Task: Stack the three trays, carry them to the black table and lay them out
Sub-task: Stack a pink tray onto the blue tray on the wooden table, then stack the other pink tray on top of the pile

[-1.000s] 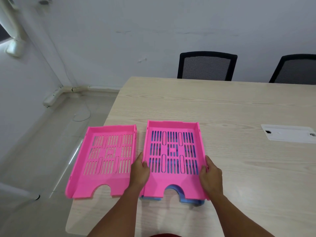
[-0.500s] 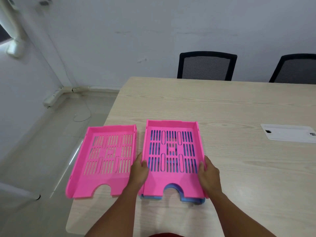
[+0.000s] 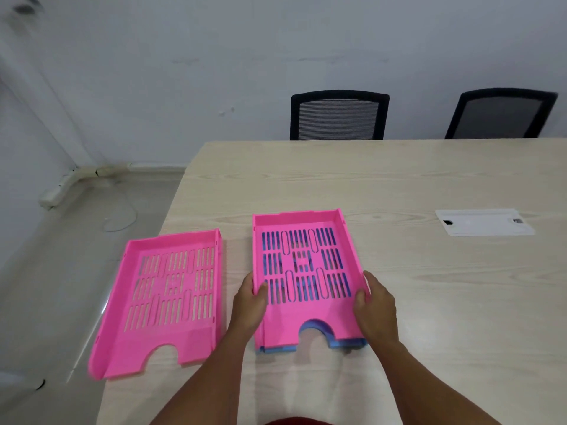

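A pink slotted tray (image 3: 306, 314) sits nested on a blue tray (image 3: 340, 343), whose edge shows only along the front and through the slots. My left hand (image 3: 250, 305) grips the stack's left wall and my right hand (image 3: 374, 305) grips its right wall. A second pink tray (image 3: 159, 302) lies apart on the left, overhanging the table's left edge. The black table is not in view.
The light wooden table (image 3: 399, 185) stretches away to the right and back. A white cable cover plate (image 3: 483, 222) is set in it at the right. Two black mesh chairs (image 3: 339, 116) stand behind the far edge. Grey floor lies to the left.
The pink-on-blue stack and both hands have shifted a little to the right, widening the gap to the left pink tray. The view has tilted slightly.
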The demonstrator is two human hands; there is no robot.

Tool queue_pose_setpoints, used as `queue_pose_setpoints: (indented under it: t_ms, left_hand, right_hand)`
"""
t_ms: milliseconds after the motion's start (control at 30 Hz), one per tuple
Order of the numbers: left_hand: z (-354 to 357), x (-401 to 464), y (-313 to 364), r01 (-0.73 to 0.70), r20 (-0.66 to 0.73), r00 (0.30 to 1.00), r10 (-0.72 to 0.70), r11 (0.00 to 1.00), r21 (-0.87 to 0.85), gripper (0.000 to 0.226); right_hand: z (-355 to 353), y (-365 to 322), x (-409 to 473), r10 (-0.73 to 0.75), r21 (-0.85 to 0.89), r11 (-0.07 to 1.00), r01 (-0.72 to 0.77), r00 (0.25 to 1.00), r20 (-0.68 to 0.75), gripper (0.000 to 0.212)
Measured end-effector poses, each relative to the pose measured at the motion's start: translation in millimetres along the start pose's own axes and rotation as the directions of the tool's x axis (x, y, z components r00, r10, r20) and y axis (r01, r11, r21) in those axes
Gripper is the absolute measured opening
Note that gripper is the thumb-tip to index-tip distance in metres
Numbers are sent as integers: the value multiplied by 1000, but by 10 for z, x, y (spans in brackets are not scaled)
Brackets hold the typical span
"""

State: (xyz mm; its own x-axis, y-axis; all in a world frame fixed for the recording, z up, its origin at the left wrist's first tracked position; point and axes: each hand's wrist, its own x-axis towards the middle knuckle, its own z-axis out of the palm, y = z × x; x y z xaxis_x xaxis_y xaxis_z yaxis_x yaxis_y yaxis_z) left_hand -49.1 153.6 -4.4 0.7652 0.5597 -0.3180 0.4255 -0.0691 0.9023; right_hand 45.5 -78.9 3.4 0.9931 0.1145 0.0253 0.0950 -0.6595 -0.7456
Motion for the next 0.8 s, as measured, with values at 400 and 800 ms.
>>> queue_pose_setpoints:
  t_ms: [400,800]
  left_hand:
    - [-600,23,-83,-68,-191,980,61,997,-32,34]
    - [-1786,-278,-535,-29,-444,895,50,998,53,29]
  right_hand:
    - [474,-582,134,-214,35,976,213,977,16,31]
    - [1584,-1548,-418,-370,172,927,332,880,296,34]
